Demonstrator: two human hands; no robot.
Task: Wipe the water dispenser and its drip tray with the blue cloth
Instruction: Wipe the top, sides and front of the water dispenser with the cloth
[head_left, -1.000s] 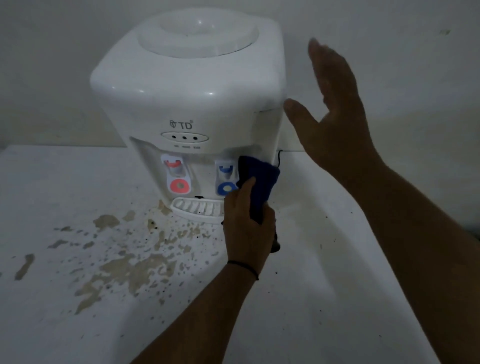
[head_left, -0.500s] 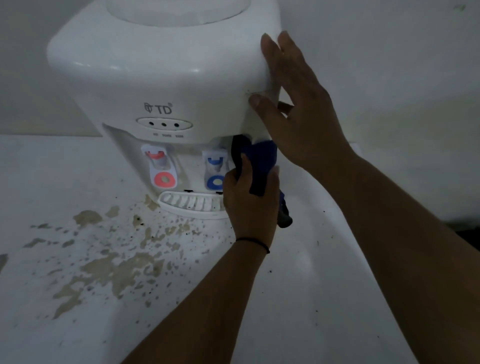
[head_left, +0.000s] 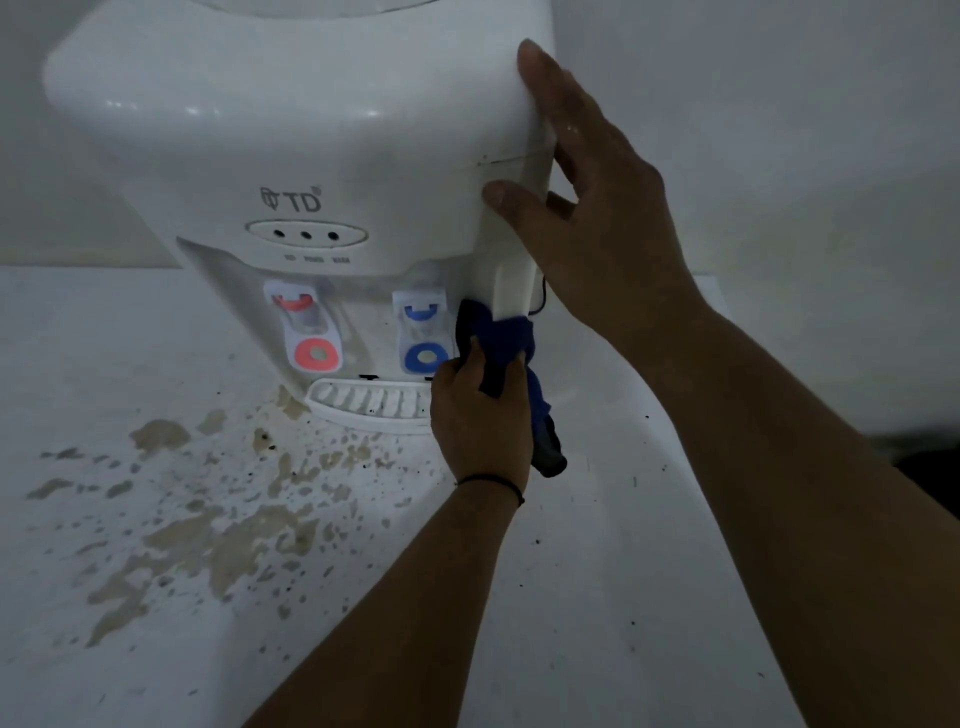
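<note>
1. The right hand (head_left: 587, 208), raised clear a second ago, now lies flat-fingered on the white plastic water dispenser (head_left: 291, 135).
2. The left hand (head_left: 480, 415) grips the dark blue cloth (head_left: 501, 343) against the dispenser's right front edge (beside the white slotted drip tray (head_left: 363, 402)).

On the front of the white water dispenser (head_left: 291, 124), left of the frame's middle, the letters "TD" (head_left: 301, 200) stand in grey, with a small shield-like emblem just to their left. Below them sits an oval panel (head_left: 306, 235) with 3 dark dots in a row, and under it runs a line of 3 tiny grey words (head_left: 317, 259); the middle one looks like "POWER", the other 2 are too blurred to read.
</note>
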